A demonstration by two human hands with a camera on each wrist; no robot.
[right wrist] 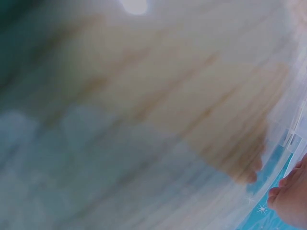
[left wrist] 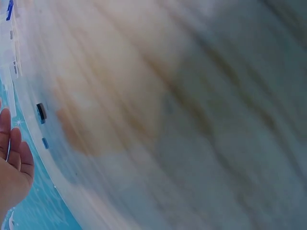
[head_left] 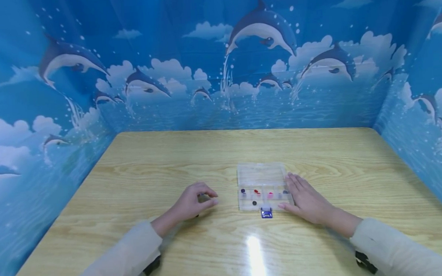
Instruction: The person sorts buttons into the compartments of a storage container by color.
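Observation:
A clear plastic compartment box (head_left: 246,206) lies on the table with its lid (head_left: 261,173) folded back. Small round button-like pieces, some dark (head_left: 254,203) and some red or pink (head_left: 270,195), sit in its compartments. My right hand (head_left: 309,201) rests along the box's right side, fingers straight and thumb at the front corner. To the left of the box, my left hand (head_left: 192,202) hovers low with bent fingers apart from the thumb; nothing shows between the tips. Near that hand, the left wrist view has two small dark pieces (left wrist: 41,112) on the table.
A small blue tab-like piece (head_left: 266,213) is at the box's front edge. The wood-patterned table (head_left: 176,153) is enclosed at the back and sides by a blue dolphin-print curtain (head_left: 204,101). Light glares on the tabletop in front of the box.

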